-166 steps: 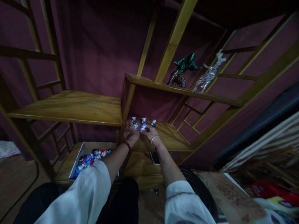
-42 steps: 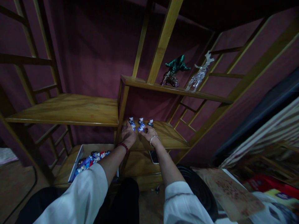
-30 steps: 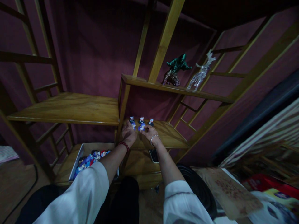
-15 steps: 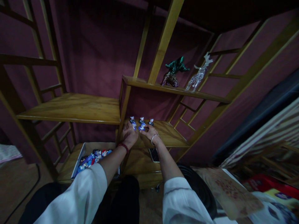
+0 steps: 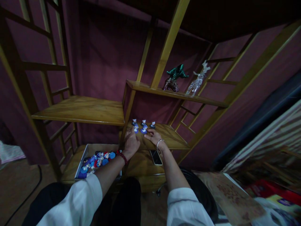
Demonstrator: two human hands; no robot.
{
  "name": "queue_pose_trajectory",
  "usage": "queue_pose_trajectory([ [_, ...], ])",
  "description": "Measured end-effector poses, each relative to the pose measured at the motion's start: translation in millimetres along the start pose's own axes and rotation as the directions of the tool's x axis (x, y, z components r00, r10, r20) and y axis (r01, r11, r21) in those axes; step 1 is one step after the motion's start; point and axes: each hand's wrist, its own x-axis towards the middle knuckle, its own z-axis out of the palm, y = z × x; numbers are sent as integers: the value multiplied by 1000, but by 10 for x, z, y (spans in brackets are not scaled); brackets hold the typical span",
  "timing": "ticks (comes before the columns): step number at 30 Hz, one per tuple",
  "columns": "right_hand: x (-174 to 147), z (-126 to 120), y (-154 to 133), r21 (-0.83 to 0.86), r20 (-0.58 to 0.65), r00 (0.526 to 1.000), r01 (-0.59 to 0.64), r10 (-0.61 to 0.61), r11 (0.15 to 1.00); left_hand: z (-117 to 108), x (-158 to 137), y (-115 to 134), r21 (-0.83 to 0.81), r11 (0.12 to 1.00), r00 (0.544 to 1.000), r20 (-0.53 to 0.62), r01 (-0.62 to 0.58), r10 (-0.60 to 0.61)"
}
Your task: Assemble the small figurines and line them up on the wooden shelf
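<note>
Five small figurines stand in two rows on a low wooden shelf (image 5: 174, 138). The back row has a left dark-based figurine (image 5: 134, 122), a middle one (image 5: 144, 122) and a right one (image 5: 152, 125). In front are a left purple figurine (image 5: 136, 128) and a right purple figurine (image 5: 144, 129). My left hand (image 5: 131, 142), fingers extended, is just at the left purple figurine; whether it touches is unclear. My right hand (image 5: 154, 137) is open beside the right purple figurine, thumb and fingers apart, holding nothing.
A shallow box (image 5: 82, 157) of many blue, red and white figurines sits lower left. A phone (image 5: 156, 157) lies below the shelf. Above stand a green-and-bronze statue (image 5: 175, 77) and a clear deer figure (image 5: 197, 81). Wooden posts (image 5: 130, 106) frame the shelf.
My right hand has let go of the right purple figurine and moved slightly right. My left hand has drawn back a little, leaving the left purple figurine more exposed. The view has shifted slightly.
</note>
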Motion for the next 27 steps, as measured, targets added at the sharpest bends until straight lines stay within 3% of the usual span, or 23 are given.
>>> queue_pose_trajectory([
  [6,-290,-11,-33,-10,-138,990,14,-15,1000,-109,-188,-6,-43,989,989,12,-144,144],
  [12,-679,90,-217,-3,-286,954,91,-88,996,-176,-421,-42,-102,949,950,69,-297,305],
  [17,-1116,367,-342,42,-419,878,272,-230,961,-222,-620,-94,-171,915,915,113,-366,388],
  [24,-1607,863,-358,-65,-471,791,409,-390,910,-350,-904,-369,-148,879,853,214,-453,476],
  [27,-1688,1049,-351,-78,-457,785,434,-419,898,-393,-1012,-543,-109,871,833,255,-480,491],
])
